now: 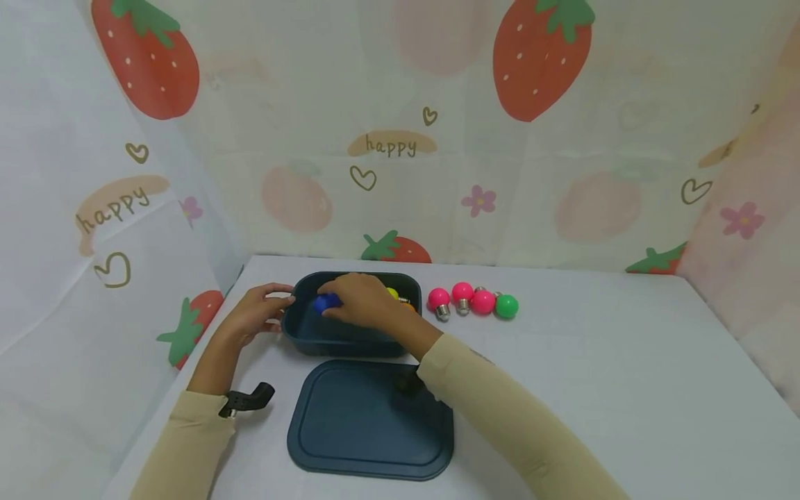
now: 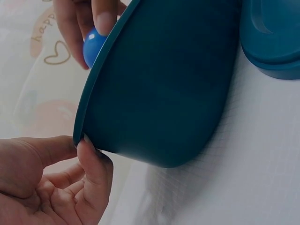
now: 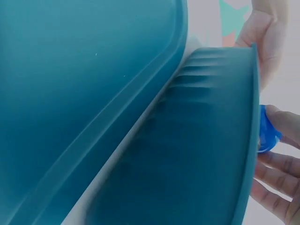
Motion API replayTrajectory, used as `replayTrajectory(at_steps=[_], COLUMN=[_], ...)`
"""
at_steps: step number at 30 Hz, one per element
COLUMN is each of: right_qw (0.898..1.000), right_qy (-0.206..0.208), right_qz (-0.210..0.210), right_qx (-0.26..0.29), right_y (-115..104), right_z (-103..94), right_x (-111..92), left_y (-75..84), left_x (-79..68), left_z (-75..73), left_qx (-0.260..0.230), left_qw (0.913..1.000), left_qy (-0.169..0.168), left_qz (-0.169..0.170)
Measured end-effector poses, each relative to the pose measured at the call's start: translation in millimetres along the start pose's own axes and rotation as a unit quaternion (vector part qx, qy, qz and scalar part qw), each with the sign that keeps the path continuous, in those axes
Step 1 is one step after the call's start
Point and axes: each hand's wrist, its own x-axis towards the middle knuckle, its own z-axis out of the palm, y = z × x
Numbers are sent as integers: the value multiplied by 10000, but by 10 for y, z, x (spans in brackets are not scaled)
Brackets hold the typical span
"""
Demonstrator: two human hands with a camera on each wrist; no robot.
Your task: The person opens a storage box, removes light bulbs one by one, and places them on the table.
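A dark blue-green box (image 1: 350, 345) stands on the table, its inside partly hidden by my right hand. At its left end my left hand (image 1: 255, 314) pinches the rim between thumb and fingers, as the left wrist view shows of the box wall (image 2: 159, 93). My right hand (image 1: 365, 300) reaches over the box and holds a blue light bulb (image 1: 326, 303) by its round part. In the right wrist view the blue bulb (image 3: 268, 130) shows just past the rim. A yellow bulb (image 1: 392, 292) and an orange bulb (image 1: 409, 307) lie inside at the right end.
The box's lid (image 1: 369, 423) lies flat in front of it, under my right forearm. Right of the box lie several pink bulbs (image 1: 439, 298) and a green bulb (image 1: 507, 306). A printed cloth wall (image 1: 400, 201) closes off the table's back.
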Motion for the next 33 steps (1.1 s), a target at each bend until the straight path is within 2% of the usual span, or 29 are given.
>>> replayTrajectory(at_steps=[3,9,13,21,33], right_qw=[9998,9983,9969,9935,9868], right_qy=[149,464,567,638,1074], right_qz=[-31,-51,49,437,648], right_qx=[89,357,551,840,1022], right_y=[14,48,58,75,205], right_z=[-36,-105,-158,-252,-242], right_x=[-61,-189,-274,-445,-736], left_y=[-13,-200,-263,-263,-293], left_x=[17,202,262,242,240], left_z=[-5,-35,-47,-46,-28], left_qx=[-14,60,80,32,-9], left_qw=[10000,10000,9999,9999,9999], left_qy=[3,68,91,88,108], left_qz=[14,5,30,123,82])
